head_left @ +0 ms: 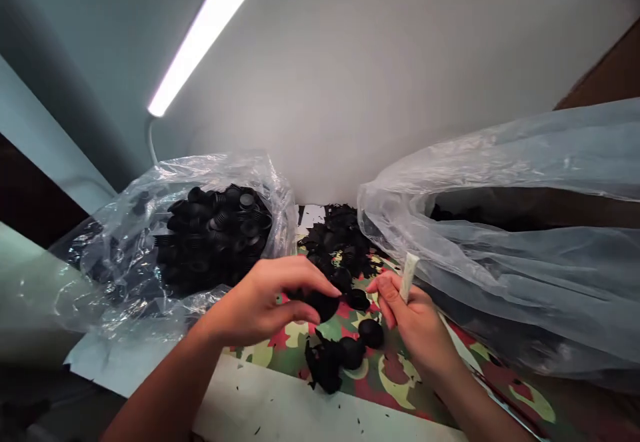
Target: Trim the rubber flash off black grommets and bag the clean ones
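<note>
My left hand (270, 299) curves its thumb and fingers around a dark, round black rubber part (324, 306). Opposite it, my right hand (413, 315) is closed on a tool with a pale wrapped handle (409, 274), which sticks up past the thumb; its working end cannot be made out. Below the hands, two round black pieces (371, 333) and a clump of ragged black scraps (325, 362) lie on the camouflage-patterned sheet (395, 382). Just beyond the fingertips is another black piece (358, 300).
At left, a clear plastic bag (115, 275) is full of black ribbed rubber parts (215, 235). A second large plastic bag (500, 262) lies open at right. Between them spreads a heap of black scraps (343, 235) against the wall. A lit tube lamp (210, 35) hangs above.
</note>
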Motion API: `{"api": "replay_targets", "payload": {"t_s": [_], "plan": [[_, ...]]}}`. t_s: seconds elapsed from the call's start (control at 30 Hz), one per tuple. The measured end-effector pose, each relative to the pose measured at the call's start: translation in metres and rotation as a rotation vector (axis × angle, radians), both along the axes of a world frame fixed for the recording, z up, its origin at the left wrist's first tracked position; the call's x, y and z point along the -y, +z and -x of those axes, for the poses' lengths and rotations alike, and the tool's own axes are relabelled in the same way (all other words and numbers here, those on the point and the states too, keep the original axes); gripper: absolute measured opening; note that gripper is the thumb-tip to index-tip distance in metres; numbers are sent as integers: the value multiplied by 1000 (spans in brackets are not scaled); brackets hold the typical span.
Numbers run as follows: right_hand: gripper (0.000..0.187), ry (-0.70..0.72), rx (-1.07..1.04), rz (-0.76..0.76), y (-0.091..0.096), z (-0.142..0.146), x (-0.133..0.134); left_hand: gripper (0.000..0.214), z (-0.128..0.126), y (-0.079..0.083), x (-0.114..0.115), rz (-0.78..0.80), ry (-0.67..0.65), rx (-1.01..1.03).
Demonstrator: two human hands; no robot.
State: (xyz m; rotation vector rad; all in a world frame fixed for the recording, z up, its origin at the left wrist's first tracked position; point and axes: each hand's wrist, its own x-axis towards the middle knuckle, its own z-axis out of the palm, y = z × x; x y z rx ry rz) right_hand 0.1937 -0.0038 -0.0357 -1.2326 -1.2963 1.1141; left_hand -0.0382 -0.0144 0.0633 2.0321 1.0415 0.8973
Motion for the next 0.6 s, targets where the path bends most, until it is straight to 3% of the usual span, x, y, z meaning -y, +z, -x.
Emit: {"api": "replay_targets", "payload": {"t_s": [0.07,0.13,0.23,0.37,0.47,0.53,0.6], "plan": [[58,-31,19,-56,-1,0,-3,15,15,8,-4,-208,170,-293],[57,-58,17,-82,-2,-1,-6,23,34,12,-12,-404,452,-438],[59,-82,3,-99,-6,-4,-10,25,64,13,-28,-534,835,-619],[67,-16,85,-98,-15,-6,-16,16,85,13,-42,-484,886,-807],[65,0,203,-118,-17,-5,-19,13,88,14,-48,-463,868,-800],[64,-23,270,-138,-15,-5,-19,13,88,18,-49,-466,911,-696],[65,-31,314,-152,-11,-6,-17,8,85,22,-47,-480,988,-415]]}}
